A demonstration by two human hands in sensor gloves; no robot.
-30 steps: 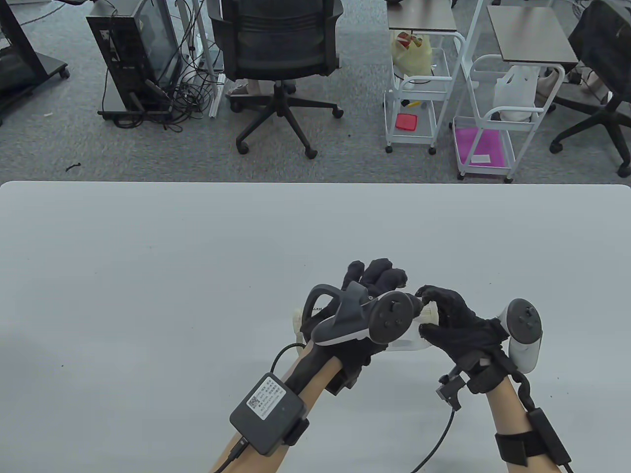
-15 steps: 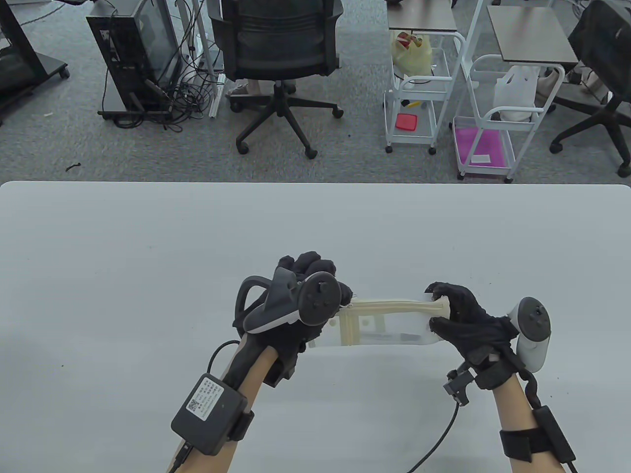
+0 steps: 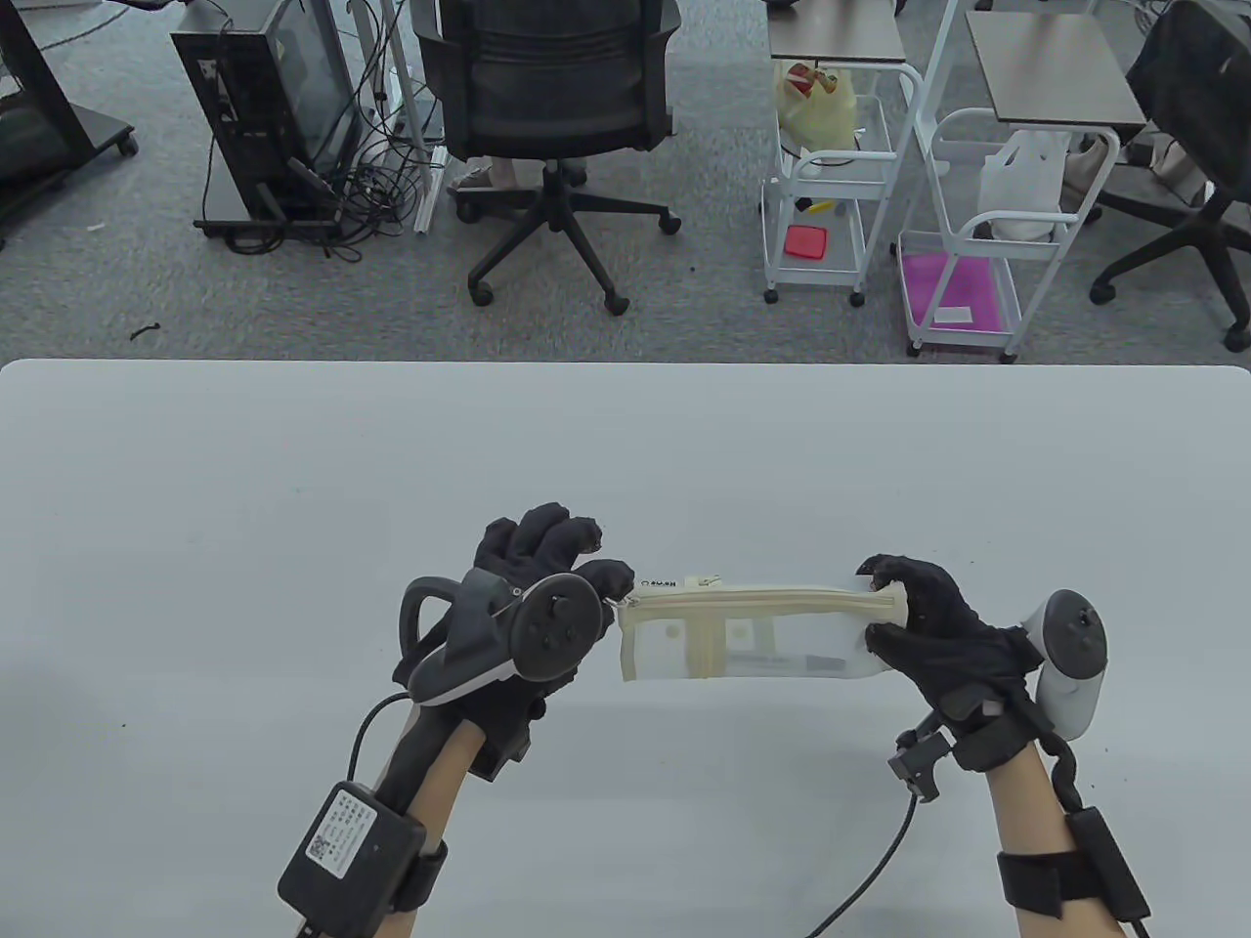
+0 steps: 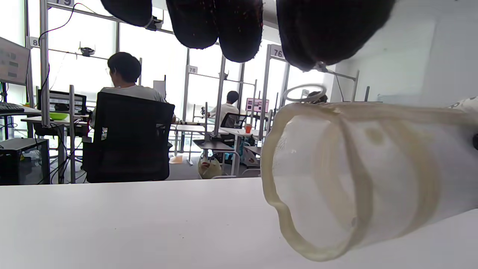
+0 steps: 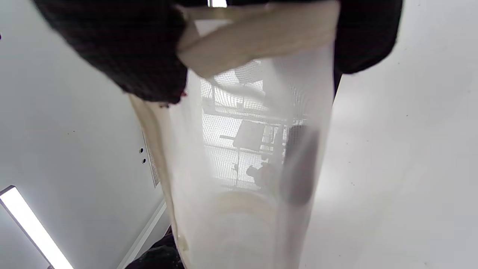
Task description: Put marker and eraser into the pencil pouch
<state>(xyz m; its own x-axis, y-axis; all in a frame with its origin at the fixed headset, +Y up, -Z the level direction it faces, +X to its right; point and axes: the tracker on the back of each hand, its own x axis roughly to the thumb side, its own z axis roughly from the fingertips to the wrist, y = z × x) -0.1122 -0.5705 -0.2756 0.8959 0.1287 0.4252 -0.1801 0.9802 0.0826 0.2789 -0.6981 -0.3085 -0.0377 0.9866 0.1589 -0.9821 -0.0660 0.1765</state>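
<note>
A translucent pencil pouch (image 3: 753,640) with a cream zipper is held just above the table, stretched between my hands. My left hand (image 3: 614,584) pinches the zipper pull at the pouch's left end. My right hand (image 3: 883,614) grips the pouch's right end. The zipper runs closed along the top edge. A dark marker (image 3: 794,664) lies inside along the bottom; it also shows through the mesh in the right wrist view (image 5: 298,168). I cannot make out the eraser for sure. The left wrist view shows the pouch's end (image 4: 354,175) below my fingers (image 4: 231,30).
The white table (image 3: 293,508) stretches on all sides of the hands. Beyond its far edge stand an office chair (image 3: 547,88), a computer tower (image 3: 264,107) and white trolleys (image 3: 831,176).
My left hand has moved left along the pouch from beside the right hand to the left end, drawing the zipper pull with it. The right hand has shifted slightly right.
</note>
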